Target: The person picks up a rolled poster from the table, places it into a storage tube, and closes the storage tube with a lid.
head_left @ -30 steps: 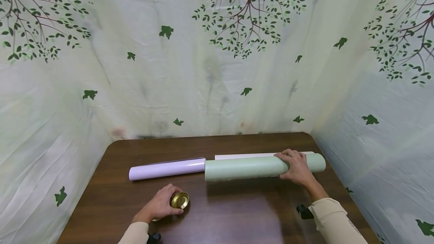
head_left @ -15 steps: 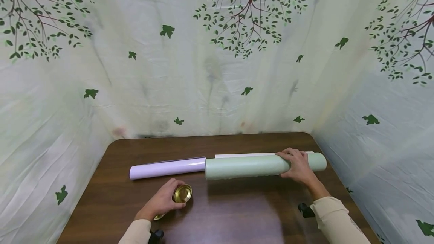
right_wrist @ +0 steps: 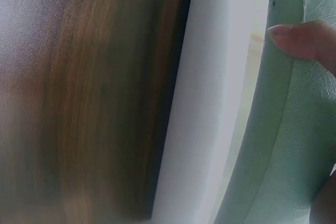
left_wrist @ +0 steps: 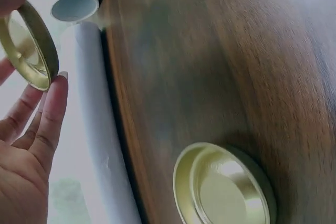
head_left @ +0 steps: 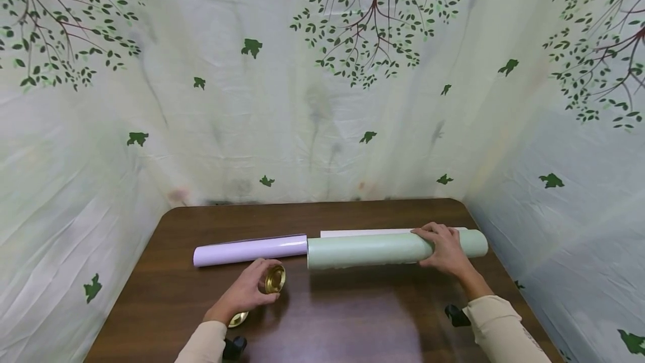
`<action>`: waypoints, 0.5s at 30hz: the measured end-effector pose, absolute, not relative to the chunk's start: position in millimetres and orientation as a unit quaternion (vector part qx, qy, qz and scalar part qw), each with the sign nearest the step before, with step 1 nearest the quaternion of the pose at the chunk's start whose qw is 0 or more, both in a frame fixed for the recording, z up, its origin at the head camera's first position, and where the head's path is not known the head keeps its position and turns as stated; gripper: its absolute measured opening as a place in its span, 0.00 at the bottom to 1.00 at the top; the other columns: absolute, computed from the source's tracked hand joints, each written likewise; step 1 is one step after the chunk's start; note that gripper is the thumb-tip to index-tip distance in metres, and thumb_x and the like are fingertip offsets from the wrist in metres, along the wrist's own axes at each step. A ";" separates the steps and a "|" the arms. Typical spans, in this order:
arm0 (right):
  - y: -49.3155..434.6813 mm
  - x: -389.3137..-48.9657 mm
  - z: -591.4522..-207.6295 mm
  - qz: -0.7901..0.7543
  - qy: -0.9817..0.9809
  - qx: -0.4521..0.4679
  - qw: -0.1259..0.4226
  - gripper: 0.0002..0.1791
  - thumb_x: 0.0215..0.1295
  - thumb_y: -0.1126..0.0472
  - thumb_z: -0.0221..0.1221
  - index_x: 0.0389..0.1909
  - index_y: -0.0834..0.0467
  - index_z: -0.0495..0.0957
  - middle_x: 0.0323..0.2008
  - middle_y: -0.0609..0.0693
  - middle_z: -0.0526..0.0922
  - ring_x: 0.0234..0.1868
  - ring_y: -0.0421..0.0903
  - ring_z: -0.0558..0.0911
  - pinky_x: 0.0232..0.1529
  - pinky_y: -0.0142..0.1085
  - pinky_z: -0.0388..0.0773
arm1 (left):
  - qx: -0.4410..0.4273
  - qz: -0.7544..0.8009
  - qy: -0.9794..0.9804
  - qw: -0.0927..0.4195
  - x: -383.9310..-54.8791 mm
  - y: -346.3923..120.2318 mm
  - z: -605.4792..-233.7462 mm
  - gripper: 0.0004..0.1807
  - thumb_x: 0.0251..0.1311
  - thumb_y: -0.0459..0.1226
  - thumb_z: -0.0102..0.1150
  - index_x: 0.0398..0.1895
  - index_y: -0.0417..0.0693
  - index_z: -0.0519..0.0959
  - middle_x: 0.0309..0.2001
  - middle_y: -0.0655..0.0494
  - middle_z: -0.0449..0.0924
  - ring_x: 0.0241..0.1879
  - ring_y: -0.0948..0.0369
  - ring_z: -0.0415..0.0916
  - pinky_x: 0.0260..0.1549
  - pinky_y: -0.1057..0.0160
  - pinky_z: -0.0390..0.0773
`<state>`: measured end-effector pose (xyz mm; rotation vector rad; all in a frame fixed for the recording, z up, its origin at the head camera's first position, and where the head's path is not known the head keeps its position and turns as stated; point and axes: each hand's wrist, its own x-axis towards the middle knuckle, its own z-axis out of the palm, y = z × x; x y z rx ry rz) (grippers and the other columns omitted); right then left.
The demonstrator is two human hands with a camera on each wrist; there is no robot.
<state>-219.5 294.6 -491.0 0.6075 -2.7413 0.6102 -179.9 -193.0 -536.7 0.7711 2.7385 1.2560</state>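
Observation:
My left hand [head_left: 244,290] pinches a shallow round gold metal lid [head_left: 275,279] by its rim, thumb on one side and fingers on the other. The lid is tipped on edge, its hollow face toward the head camera. Below that wrist a second gold lid [left_wrist: 226,192] lies on the table, hollow side up, partly covered by the hand in the head view. Over to the right, my right hand [head_left: 444,248] grips a long pale green roll [head_left: 368,251] near its right end. In the right wrist view the thumb presses along the green roll's seam [right_wrist: 286,98].
A glossy lavender roll [head_left: 247,251] lies to the left of the green one, their ends meeting in the head view. Behind the green roll shows a white roll [head_left: 365,233]. The brown wooden table [head_left: 353,318] backs onto a leaf-printed curtain [head_left: 312,99].
My left hand has risen and moved slightly forward with the gold lid, tilting it more on edge. More of the second lid now shows below it. The right hand stays on the green roll.

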 end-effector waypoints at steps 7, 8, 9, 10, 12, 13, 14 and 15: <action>294.7 -219.4 -493.0 0.208 -0.945 0.213 0.135 0.40 0.28 0.63 0.81 0.53 0.57 0.81 0.43 0.52 0.77 0.48 0.58 0.73 0.49 0.60 0.56 | 0.198 0.497 0.843 0.059 -180.3 -184.2 -532.3 0.34 0.46 0.35 0.75 0.58 0.37 0.70 0.48 0.44 0.74 0.41 0.54 0.76 0.39 0.59 0.81; 294.7 -219.4 -493.3 0.208 -0.945 0.212 0.135 0.41 0.27 0.63 0.81 0.53 0.57 0.81 0.43 0.52 0.77 0.48 0.58 0.73 0.49 0.59 0.57 | 0.196 0.508 0.836 0.061 -180.5 -183.0 -531.7 0.35 0.46 0.35 0.75 0.58 0.36 0.70 0.48 0.43 0.75 0.42 0.53 0.76 0.40 0.58 0.81; 294.6 -219.5 -493.5 0.208 -0.945 0.213 0.135 0.41 0.27 0.63 0.81 0.53 0.57 0.81 0.43 0.52 0.77 0.47 0.58 0.73 0.49 0.59 0.57 | 0.193 0.519 0.830 0.062 -180.8 -181.8 -531.2 0.35 0.47 0.34 0.74 0.59 0.36 0.70 0.48 0.43 0.75 0.43 0.52 0.77 0.42 0.57 0.81; 294.2 -219.6 -493.6 0.210 -0.944 0.214 0.136 0.41 0.27 0.63 0.81 0.53 0.57 0.81 0.43 0.52 0.77 0.47 0.59 0.73 0.49 0.59 0.57 | 0.191 0.530 0.824 0.063 -181.1 -180.7 -530.6 0.35 0.47 0.33 0.74 0.59 0.36 0.70 0.49 0.42 0.75 0.44 0.51 0.77 0.44 0.55 0.80; 293.4 -220.1 -493.6 0.211 -0.943 0.216 0.137 0.41 0.27 0.63 0.81 0.53 0.57 0.81 0.43 0.52 0.77 0.48 0.59 0.73 0.49 0.59 0.57 | 0.188 0.552 0.810 0.069 -182.4 -178.4 -529.6 0.36 0.47 0.32 0.74 0.60 0.34 0.69 0.50 0.40 0.74 0.46 0.48 0.77 0.47 0.52 0.79; 292.9 -220.3 -493.6 0.212 -0.943 0.217 0.137 0.41 0.27 0.63 0.81 0.53 0.57 0.81 0.43 0.53 0.77 0.48 0.59 0.73 0.49 0.59 0.57 | 0.187 0.561 0.804 0.072 -183.3 -177.3 -529.2 0.36 0.48 0.32 0.73 0.61 0.34 0.68 0.51 0.39 0.74 0.47 0.47 0.77 0.47 0.52 0.78; 292.4 -220.6 -493.6 0.212 -0.943 0.217 0.137 0.41 0.27 0.63 0.81 0.53 0.57 0.81 0.43 0.53 0.77 0.48 0.59 0.73 0.49 0.59 0.57 | 0.185 0.569 0.798 0.076 -184.3 -176.1 -528.8 0.36 0.48 0.31 0.73 0.62 0.34 0.68 0.52 0.37 0.74 0.48 0.46 0.77 0.48 0.52 0.78; 291.9 -220.9 -493.4 0.212 -0.943 0.217 0.137 0.41 0.27 0.63 0.81 0.53 0.57 0.81 0.43 0.53 0.77 0.48 0.59 0.73 0.49 0.59 0.57 | 0.185 0.575 0.793 0.078 -185.5 -175.0 -528.3 0.37 0.49 0.31 0.72 0.62 0.34 0.67 0.53 0.37 0.73 0.49 0.46 0.77 0.49 0.52 0.78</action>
